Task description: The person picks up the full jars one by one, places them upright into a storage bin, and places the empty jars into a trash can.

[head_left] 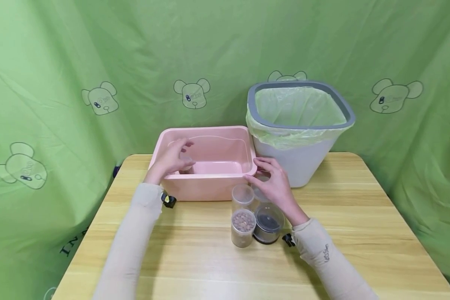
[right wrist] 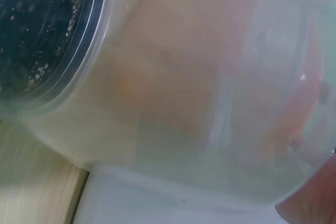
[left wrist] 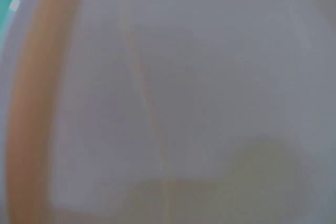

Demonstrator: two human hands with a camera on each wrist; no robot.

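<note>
My left hand (head_left: 172, 158) reaches into the left end of the pink bin (head_left: 202, 187), its thumb and fingers curved round a clear jar (head_left: 186, 158) with something brownish low in it. Outside the bin's right corner, my right hand (head_left: 273, 183) holds another clear jar (head_left: 261, 193) between thumb and fingers, partly hidden by the hand. That jar (right wrist: 173, 87) fills much of the right wrist view and looks see-through. The left wrist view is blurred, showing mostly a pale surface.
Nearer on the wooden table (head_left: 195, 258) stand a clear jar (head_left: 243, 196), a jar of brown pieces (head_left: 243, 223) and a dark-based clear container (head_left: 268, 225). A lined trash can (head_left: 300, 154) stands behind right. Green cloth (head_left: 135, 50) hangs around the table.
</note>
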